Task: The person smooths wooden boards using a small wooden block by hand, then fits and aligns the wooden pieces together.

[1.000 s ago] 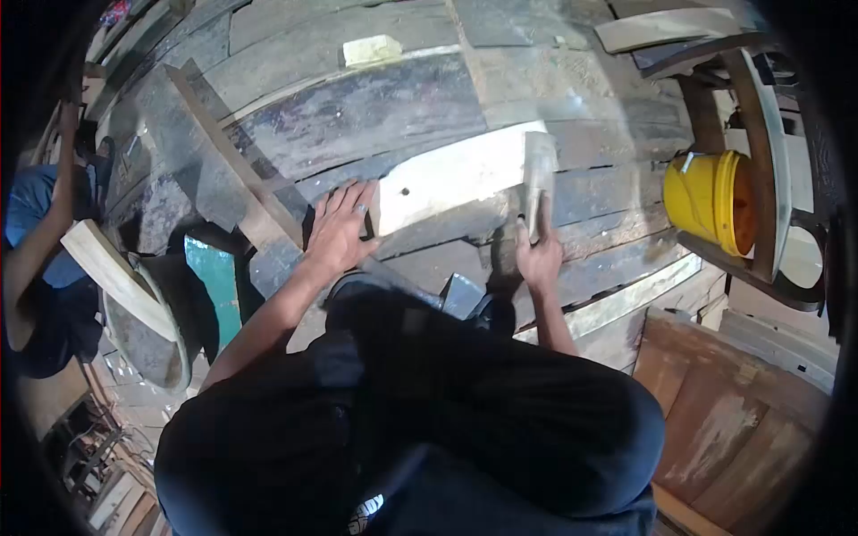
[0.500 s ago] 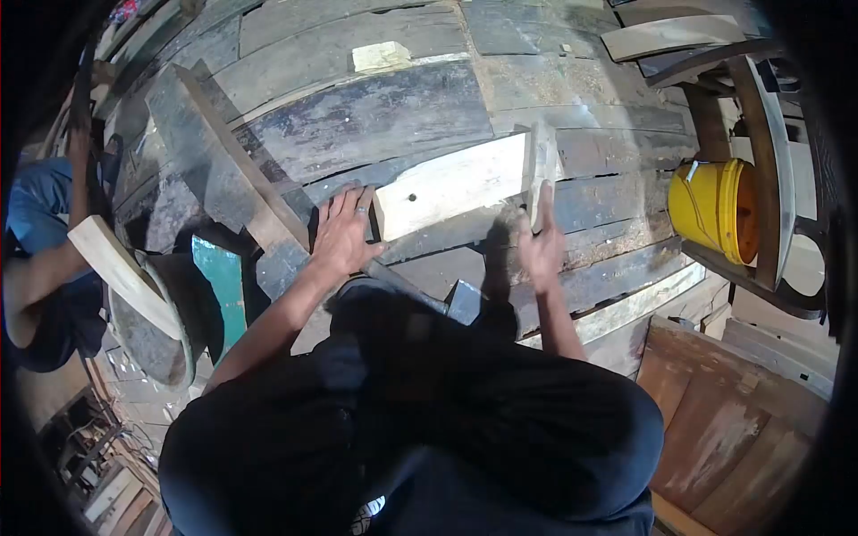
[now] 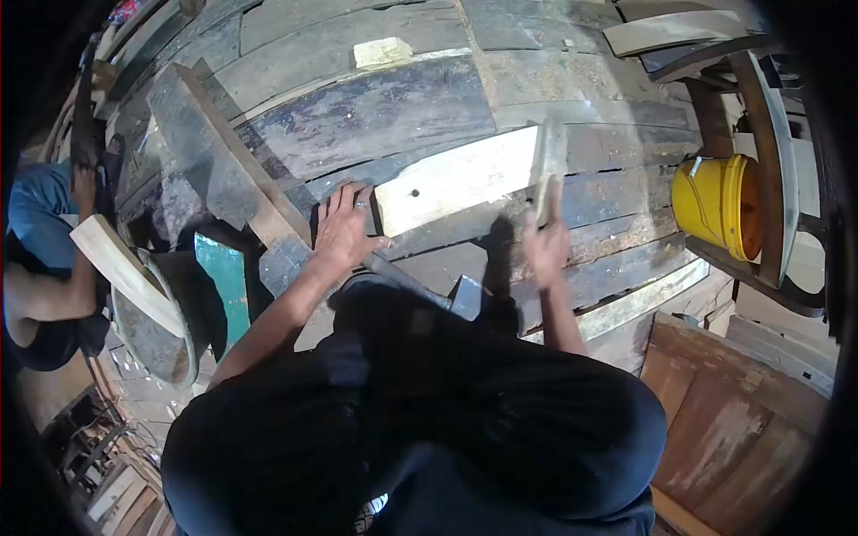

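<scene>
A pale wooden board (image 3: 469, 174) with a dark knot lies across the planks in front of me. At its left end my left hand (image 3: 340, 239) rests with fingers spread, the thumb at the board's near corner. My right hand (image 3: 547, 246) is by the board's right end, its fingers closed around the near end of a narrow wooden strip (image 3: 553, 147). That strip stands crosswise against the board's end and is smeared by motion, so its exact form and contact are unclear. A dark bar (image 3: 402, 279) runs beside my left hand towards my legs.
A long dark beam (image 3: 219, 147) lies to the left, near a green-painted piece (image 3: 223, 281). Another person's arm (image 3: 54, 290) is at far left beside a curved pale piece (image 3: 125, 268). A yellow bucket (image 3: 706, 205) stands right. A wood chunk (image 3: 382, 53) lies beyond.
The narrow strip and my right hand have shifted slightly right and blurred. More of the board's right end shows. My left hand stays in place; the other person's hand has moved slightly.
</scene>
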Demonstrator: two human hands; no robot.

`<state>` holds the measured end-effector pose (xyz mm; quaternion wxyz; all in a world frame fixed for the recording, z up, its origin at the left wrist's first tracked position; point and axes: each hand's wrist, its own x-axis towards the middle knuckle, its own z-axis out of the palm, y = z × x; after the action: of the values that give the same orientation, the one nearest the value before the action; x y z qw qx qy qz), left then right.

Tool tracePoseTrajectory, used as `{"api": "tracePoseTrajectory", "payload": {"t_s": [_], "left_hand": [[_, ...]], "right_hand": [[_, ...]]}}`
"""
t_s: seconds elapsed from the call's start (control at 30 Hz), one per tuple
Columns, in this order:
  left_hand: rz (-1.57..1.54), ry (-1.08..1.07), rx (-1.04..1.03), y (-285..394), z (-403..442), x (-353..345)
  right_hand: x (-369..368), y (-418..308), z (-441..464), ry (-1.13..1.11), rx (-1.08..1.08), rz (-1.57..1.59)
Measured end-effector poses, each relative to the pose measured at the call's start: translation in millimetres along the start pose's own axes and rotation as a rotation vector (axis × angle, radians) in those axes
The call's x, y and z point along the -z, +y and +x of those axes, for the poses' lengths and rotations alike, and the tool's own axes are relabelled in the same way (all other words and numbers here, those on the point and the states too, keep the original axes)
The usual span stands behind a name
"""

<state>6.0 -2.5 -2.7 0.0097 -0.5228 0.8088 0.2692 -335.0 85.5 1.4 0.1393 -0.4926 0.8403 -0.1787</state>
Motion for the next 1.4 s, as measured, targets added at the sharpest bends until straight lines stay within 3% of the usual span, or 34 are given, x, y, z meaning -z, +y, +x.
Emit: {"api": "tracePoseTrajectory", "payload": {"t_s": [0.1, 0.17, 0.23, 0.3, 0.33, 0.37, 0.43, 0.53, 0.6, 0.63, 0.7, 0.73, 0.8, 0.83, 0.9, 0.97, 1.03, 1.17, 1.2, 1.3, 1.37, 1.4], "left_hand": [[-0.003, -0.028, 0.080, 3.9, 1.5, 4.5], [0.004, -0.061, 0.099, 5.2, 1.0, 3.5], [-0.021, 0.006, 0.069, 0.9, 0.4, -0.9], [0.025, -0.002, 0.063, 0.1, -0.3, 0.9], [0.019, -0.032, 0.083, 2.1, 0.0, 3.3], [0.011, -0.056, 0.104, 4.9, 1.1, 5.5], [-0.015, -0.050, 0.113, 6.8, 2.6, 8.9], [0.005, -0.021, 0.088, 4.6, 2.0, 4.9], [0.005, -0.027, 0.095, 6.8, 3.5, 5.7], [0.011, -0.042, 0.101, 5.7, 2.1, 5.0], [0.035, -0.039, 0.097, 0.4, 0.4, 0.4], [0.019, -0.010, 0.074, -0.7, -0.3, 0.0], [0.000, -0.005, 0.074, 1.8, 1.6, 1.0], [-0.008, 0.008, 0.072, 1.5, 2.8, 1.9], [0.014, -0.029, 0.087, 2.4, 2.7, 2.8], [0.018, -0.053, 0.112, 6.3, 4.6, 6.5], [0.020, -0.019, 0.078, 1.4, 3.6, 0.2], [0.024, 0.038, 0.023, -5.1, -1.7, -5.5], [0.040, 0.045, 0.007, -5.1, -1.7, -5.5], [-0.006, 0.011, 0.033, 0.6, -0.1, 2.5], [0.004, -0.003, 0.061, 0.5, 4.0, 2.1], [0.008, -0.010, 0.074, 1.1, 4.4, 2.6]], "right_hand": [[-11.9, -39.2, -33.1, -0.170, -0.059, 0.172], [-28.7, -49.0, -70.4, -0.528, 0.391, -0.077], [-30.9, -35.3, -66.8, -0.510, 0.476, -0.109], [-22.0, -12.7, -38.5, -0.251, 0.490, -0.001], [-3.6, -16.1, -20.5, -0.377, 0.222, -0.214], [-6.1, -0.9, -3.6, -0.231, 0.131, -0.182], [-0.8, 0.6, 10.8, 0.039, 0.178, -0.026], [-17.2, -32.9, -16.3, -0.177, 0.016, 0.091], [-44.2, -37.2, -58.5, -0.315, 0.357, -0.148], [-40.3, -49.3, -73.6, -0.459, 0.386, -0.022], [-24.9, -52.2, -69.3, -0.617, 0.400, -0.176], [-18.5, -38.5, -57.8, -0.514, 0.444, -0.203], [-19.3, 9.2, -31.2, -0.298, 0.315, -0.170], [-10.6, 9.7, -11.0, -0.214, 0.128, -0.202], [8.8, 13.9, 12.1, 0.079, 0.072, 0.101], [4.1, 10.9, 4.1, -0.004, -0.066, 0.033], [-23.0, 1.6, -23.9, -0.180, -0.049, 0.011], [-26.3, -36.9, -92.6, -0.575, 0.560, -0.143], [-20.7, -36.6, -88.7, -0.675, 0.510, -0.159], [-6.8, 6.8, -50.5, -0.410, 0.429, -0.193], [-3.0, 27.4, -21.9, -0.084, 0.200, -0.174], [1.1, 18.8, -12.3, -0.077, 0.210, -0.176]]}}
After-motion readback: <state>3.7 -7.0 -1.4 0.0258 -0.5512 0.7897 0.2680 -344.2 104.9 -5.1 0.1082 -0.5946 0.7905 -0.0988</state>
